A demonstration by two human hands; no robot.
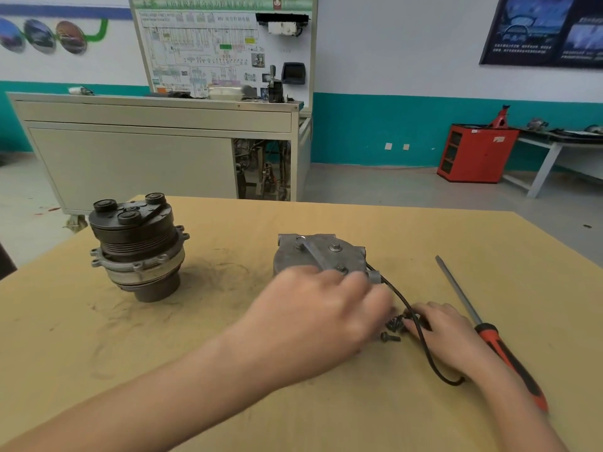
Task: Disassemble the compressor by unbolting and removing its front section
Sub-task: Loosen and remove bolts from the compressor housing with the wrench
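Observation:
The compressor's dark front section [137, 243], with pulley and clutch, stands upright at the table's left. A separate grey aluminium housing [318, 252] lies in the middle, a black cable [421, 334] trailing from it. My left hand [319, 311], blurred by motion, hovers in front of the housing and hides its near edge; its fingers look loosely curled with nothing seen in them. My right hand [443, 334] rests on the table beside several loose black bolts [393, 329], its fingertips touching them. Whether it pinches one I cannot tell.
A long screwdriver [489, 331] with a red-and-black handle lies at the right of the wooden table [195, 353]. Beyond the table stand a grey training bench [156, 141], a red cabinet [476, 153] and a white workbench [561, 145].

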